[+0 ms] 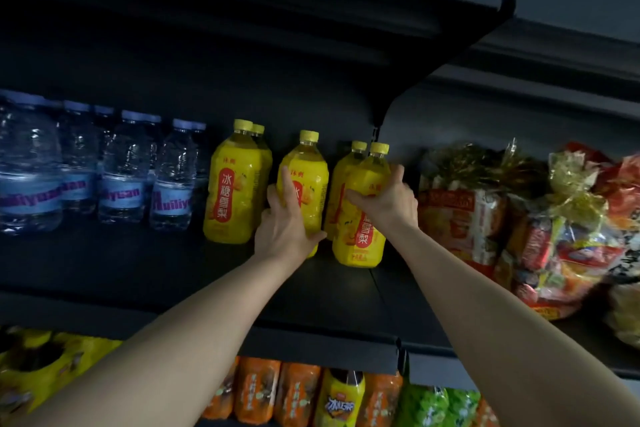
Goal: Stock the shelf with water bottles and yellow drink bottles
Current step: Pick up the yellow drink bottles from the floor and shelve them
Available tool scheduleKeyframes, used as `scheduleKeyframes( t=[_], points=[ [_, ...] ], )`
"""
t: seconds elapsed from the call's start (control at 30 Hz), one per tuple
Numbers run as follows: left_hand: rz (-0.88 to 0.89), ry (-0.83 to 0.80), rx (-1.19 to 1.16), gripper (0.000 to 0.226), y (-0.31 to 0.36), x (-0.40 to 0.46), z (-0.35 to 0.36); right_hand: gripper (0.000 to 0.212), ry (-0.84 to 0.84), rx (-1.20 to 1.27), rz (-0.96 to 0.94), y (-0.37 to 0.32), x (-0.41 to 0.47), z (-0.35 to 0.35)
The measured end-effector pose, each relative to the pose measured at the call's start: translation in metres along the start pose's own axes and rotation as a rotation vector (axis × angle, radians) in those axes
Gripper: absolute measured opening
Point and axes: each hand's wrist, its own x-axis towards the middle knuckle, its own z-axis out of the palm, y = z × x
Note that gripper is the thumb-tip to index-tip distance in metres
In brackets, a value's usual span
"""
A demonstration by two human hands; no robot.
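Observation:
Several clear water bottles (124, 170) with blue labels stand in rows at the left of the dark shelf (138, 263). To their right stand yellow drink bottles: a pair (233, 184), then a single one (311, 177) that my left hand (284, 222) grips around its lower body. Further right is another yellow bottle (363, 232) with one more (343, 177) behind it. My right hand (388, 198) grips the front one around its upper body. All bottles are upright on the shelf.
Bags of wrapped snacks and sweets (519, 218) fill the shelf to the right of the yellow bottles. Another dark shelf (311, 28) overhangs above. Below, orange, yellow and green snack packs (304, 392) line the lower shelf.

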Motion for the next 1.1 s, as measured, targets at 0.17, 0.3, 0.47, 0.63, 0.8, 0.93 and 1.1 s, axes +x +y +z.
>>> scheduleKeyframes(
  t=[0.17, 0.3, 0.47, 0.63, 0.8, 0.93, 1.1],
  points=[
    [0.024, 0.055, 0.016, 0.137, -0.001, 0.004, 0.006, 0.092, 0.046, -0.032, -0.054, 0.003, 0.002, 0.016],
    [0.079, 0.07, 0.061, 0.13, -0.001, 0.005, 0.006, 0.104, 0.096, -0.169, -0.175, 0.012, -0.011, 0.03],
    [0.087, 0.073, 0.07, 0.127, -0.002, 0.006, 0.006, 0.114, 0.089, -0.332, -0.215, 0.021, -0.019, 0.03],
    [0.081, 0.069, 0.057, 0.128, -0.004, 0.009, 0.006, 0.111, 0.087, -0.322, -0.219, 0.018, -0.02, 0.033],
    [0.069, 0.055, 0.056, 0.129, -0.004, 0.014, 0.006, 0.111, 0.096, -0.339, -0.212, 0.016, -0.02, 0.034],
    [0.086, 0.057, 0.056, 0.13, -0.007, 0.014, 0.006, 0.111, 0.102, -0.343, -0.206, 0.016, -0.021, 0.034],
    [0.082, 0.063, 0.067, 0.129, -0.008, 0.012, 0.006, 0.111, 0.104, -0.338, -0.177, 0.013, -0.021, 0.029]
  ],
)
